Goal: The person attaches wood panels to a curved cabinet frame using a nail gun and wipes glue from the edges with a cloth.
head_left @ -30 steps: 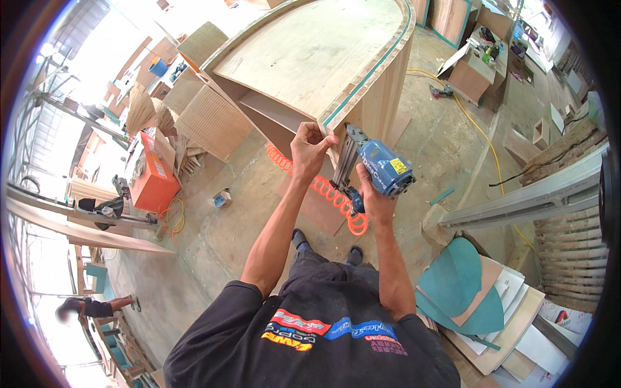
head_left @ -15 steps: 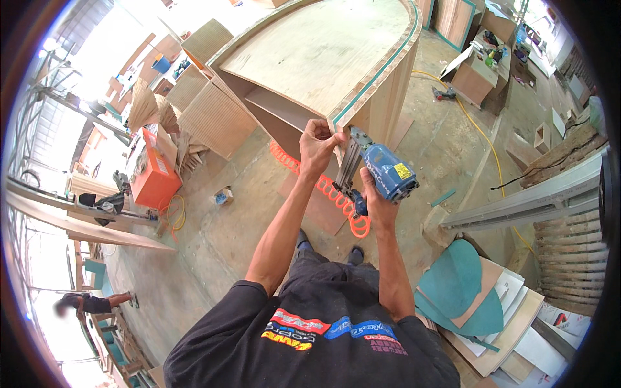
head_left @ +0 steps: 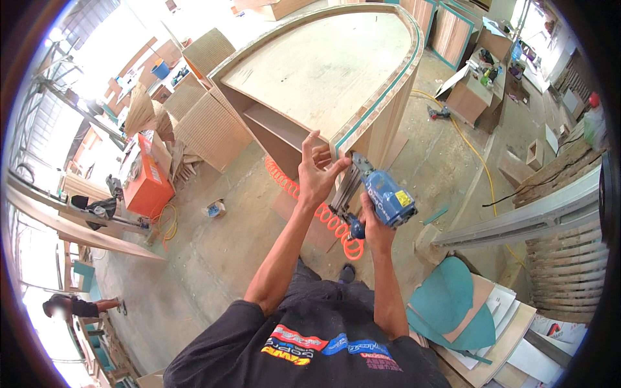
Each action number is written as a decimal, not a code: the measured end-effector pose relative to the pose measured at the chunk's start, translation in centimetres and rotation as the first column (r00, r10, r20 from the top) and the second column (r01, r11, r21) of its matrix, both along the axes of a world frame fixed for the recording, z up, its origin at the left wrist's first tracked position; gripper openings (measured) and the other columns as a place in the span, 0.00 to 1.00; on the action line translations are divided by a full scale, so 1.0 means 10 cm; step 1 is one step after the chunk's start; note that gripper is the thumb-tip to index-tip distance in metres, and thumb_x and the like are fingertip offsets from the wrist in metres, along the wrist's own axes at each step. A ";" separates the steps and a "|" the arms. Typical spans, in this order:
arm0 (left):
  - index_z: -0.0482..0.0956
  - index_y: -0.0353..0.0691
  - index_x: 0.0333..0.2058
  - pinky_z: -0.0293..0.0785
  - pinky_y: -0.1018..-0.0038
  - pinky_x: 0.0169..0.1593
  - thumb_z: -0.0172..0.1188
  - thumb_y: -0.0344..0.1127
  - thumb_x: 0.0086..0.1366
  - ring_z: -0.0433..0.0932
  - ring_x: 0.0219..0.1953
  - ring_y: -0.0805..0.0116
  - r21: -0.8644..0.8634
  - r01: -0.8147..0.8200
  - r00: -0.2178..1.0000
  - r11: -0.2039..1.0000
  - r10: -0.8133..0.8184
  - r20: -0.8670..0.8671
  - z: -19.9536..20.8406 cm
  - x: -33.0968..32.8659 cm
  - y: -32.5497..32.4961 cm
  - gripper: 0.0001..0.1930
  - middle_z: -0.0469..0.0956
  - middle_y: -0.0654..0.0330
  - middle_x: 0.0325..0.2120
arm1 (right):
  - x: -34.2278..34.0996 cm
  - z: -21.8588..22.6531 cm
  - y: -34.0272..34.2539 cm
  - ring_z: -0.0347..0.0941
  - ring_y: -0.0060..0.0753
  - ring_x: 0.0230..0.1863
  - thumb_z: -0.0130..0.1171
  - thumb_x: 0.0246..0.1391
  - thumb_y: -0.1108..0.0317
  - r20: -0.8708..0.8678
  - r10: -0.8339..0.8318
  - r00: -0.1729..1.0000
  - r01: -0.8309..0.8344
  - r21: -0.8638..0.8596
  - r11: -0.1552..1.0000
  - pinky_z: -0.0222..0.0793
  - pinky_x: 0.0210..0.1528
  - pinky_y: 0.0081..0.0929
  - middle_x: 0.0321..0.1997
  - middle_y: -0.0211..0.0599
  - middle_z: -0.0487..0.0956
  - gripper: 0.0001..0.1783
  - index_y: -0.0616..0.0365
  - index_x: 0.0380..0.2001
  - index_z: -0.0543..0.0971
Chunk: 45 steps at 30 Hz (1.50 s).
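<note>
A blue pneumatic nail gun (head_left: 387, 195) is gripped in my right hand (head_left: 378, 223), its nose against the near corner of a wooden cabinet with a curved end (head_left: 323, 64). From the gun's handle hangs a coiled orange air hose (head_left: 331, 223), running back under the cabinet. My left hand (head_left: 317, 178) is at the same corner, fingers apart. Its index finger points up, and the thumb reaches toward the corner beside the gun's nose. Along the cabinet's top rim runs a thin teal strip (head_left: 378, 97), ending near my thumb. An open compartment (head_left: 275, 126) shows in the cabinet's side.
Ribbed panels (head_left: 213, 119) and an orange box (head_left: 149, 178) stand to the left. A yellow hose (head_left: 475, 145) crosses the floor at right, near a cordless tool (head_left: 438, 113). Teal sheets and boards (head_left: 453, 304) lie at lower right. Another person (head_left: 77, 306) is far left.
My left index finger has lifted away from the thumb, opening the earlier pinch at the corner. The nail gun stays at the corner in my right hand. The whole view has shifted slightly.
</note>
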<state>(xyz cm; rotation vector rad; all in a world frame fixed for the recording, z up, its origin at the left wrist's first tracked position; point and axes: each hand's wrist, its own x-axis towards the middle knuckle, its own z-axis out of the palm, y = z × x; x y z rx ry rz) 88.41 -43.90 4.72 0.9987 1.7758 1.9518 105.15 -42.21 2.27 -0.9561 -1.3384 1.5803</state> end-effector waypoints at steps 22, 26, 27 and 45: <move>0.71 0.40 0.65 0.64 0.70 0.63 0.41 0.58 0.76 0.71 0.60 0.62 -0.044 0.589 0.445 0.807 -0.278 0.851 0.48 -0.48 0.03 0.32 0.69 0.53 0.63 | 0.09 0.09 -0.29 0.63 0.21 0.21 0.60 0.66 0.61 -0.157 -0.124 0.980 0.091 -0.206 0.974 0.69 0.33 0.32 0.17 0.22 0.64 0.13 0.60 0.44 0.77; 0.73 0.38 0.63 0.63 0.70 0.63 0.40 0.58 0.75 0.72 0.58 0.63 -0.111 0.626 0.531 0.772 -0.317 0.786 0.53 -0.60 -0.08 0.33 0.73 0.53 0.59 | 0.06 0.10 -0.34 0.63 0.22 0.21 0.60 0.66 0.61 -0.100 -0.159 0.982 0.138 -0.189 0.972 0.69 0.33 0.34 0.17 0.22 0.64 0.13 0.59 0.44 0.77; 0.74 0.36 0.62 0.63 0.70 0.63 0.41 0.57 0.75 0.71 0.58 0.64 -0.082 0.625 0.528 0.776 -0.344 0.776 0.52 -0.62 -0.09 0.32 0.74 0.53 0.58 | 0.08 0.07 -0.36 0.63 0.23 0.21 0.60 0.65 0.61 -0.095 -0.178 0.979 0.156 -0.206 0.966 0.69 0.33 0.34 0.17 0.22 0.64 0.13 0.59 0.44 0.77; 0.75 0.33 0.60 0.70 0.71 0.58 0.51 0.43 0.75 0.78 0.51 0.67 0.002 0.587 0.503 0.809 -0.367 0.783 0.56 -0.55 0.02 0.24 0.80 0.55 0.51 | -0.02 0.09 -0.41 0.65 0.19 0.23 0.63 0.63 0.64 -0.133 -0.166 0.977 0.138 -0.194 0.971 0.68 0.34 0.29 0.23 0.23 0.68 0.16 0.65 0.47 0.76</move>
